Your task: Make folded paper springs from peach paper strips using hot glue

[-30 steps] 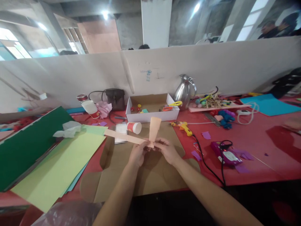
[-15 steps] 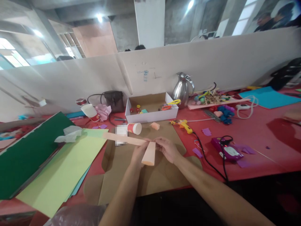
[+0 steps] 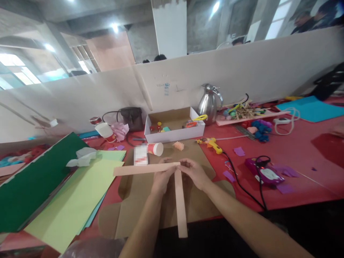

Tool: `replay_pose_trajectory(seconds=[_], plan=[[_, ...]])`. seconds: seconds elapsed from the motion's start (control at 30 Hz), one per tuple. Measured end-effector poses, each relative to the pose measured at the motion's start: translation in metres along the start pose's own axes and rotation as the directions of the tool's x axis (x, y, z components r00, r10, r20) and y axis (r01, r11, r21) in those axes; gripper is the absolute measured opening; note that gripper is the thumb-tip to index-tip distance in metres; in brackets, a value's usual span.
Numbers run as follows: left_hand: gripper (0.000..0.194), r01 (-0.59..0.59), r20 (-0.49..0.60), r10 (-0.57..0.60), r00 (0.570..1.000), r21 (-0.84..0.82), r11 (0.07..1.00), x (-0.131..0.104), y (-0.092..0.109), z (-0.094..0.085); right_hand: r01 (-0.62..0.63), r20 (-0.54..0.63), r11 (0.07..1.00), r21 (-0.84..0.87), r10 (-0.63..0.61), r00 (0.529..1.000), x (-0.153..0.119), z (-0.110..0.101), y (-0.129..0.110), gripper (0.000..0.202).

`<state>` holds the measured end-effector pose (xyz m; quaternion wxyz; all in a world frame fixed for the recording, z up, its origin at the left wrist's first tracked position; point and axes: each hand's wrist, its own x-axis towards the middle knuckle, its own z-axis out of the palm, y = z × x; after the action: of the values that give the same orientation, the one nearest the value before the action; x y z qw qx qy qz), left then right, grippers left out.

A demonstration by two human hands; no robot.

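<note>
Two peach-coloured paper strips meet at a right angle between my hands. The horizontal paper strip (image 3: 137, 170) reaches left, and the other paper strip (image 3: 181, 206) hangs toward me past the table edge. My left hand (image 3: 162, 180) is closed on the strips just left of their corner. From the other side, my right hand (image 3: 195, 175) pinches the same corner with its fingertips. Below both hands lies a flattened brown cardboard sheet (image 3: 145, 211). Just beyond them are a small folded peach paper piece (image 3: 178, 145) and a paper cup (image 3: 158, 149) on its side.
A yellow hot glue gun (image 3: 213, 146) and a purple power box (image 3: 262, 172) with black cords lie to the right. Behind stand a white box (image 3: 174, 135) with scissors and a steel jug (image 3: 208, 104). Yellow-green paper sheets (image 3: 77, 193) and a green board (image 3: 40, 190) occupy the left.
The near strip has swung from a short, foreshortened shape to hanging long toward me. The left-reaching strip has levelled out. Both hands keep their hold at the corner.
</note>
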<state>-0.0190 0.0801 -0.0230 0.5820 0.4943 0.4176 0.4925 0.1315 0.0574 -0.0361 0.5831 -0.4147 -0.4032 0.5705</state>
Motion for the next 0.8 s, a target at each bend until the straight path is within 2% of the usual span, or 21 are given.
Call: replay_pose_trajectory(seconds=[0.13, 0.27, 0.43, 0.53, 0.8], plan=[[0.040, 0.031, -0.008, -0.031, 1.000, -0.005, 1.000, -0.0003, 0.0014, 0.0040, 0.063, -0.036, 0.995, -0.079, -0.066, 0.997, -0.0009, 0.0004, -0.0026, 0.022], [0.029, 0.093, 0.075, -0.088, 0.993, -0.061, 0.994, 0.0015, 0.0016, 0.0066, 0.082, -0.071, 0.994, -0.071, -0.088, 0.994, -0.0019, -0.0021, -0.0038, 0.023], [0.027, 0.122, 0.125, -0.112, 0.986, -0.076, 0.990, 0.0027, 0.0009, 0.0026, 0.102, -0.002, 0.982, -0.158, -0.104, 0.995, -0.0040, -0.0061, -0.0053, 0.021], [0.028, 0.122, 0.162, -0.112, 0.980, -0.054, 0.991, 0.0024, 0.0008, 0.0019, 0.114, -0.010, 0.968, -0.224, -0.119, 0.993, -0.0046, -0.0069, -0.0063, 0.022], [0.033, 0.185, 0.166, -0.185, 0.969, 0.013, 0.983, 0.0050, 0.0022, -0.0005, 0.075, 0.036, 0.980, -0.182, -0.070, 0.997, -0.0048, -0.0043, -0.0074, 0.020]])
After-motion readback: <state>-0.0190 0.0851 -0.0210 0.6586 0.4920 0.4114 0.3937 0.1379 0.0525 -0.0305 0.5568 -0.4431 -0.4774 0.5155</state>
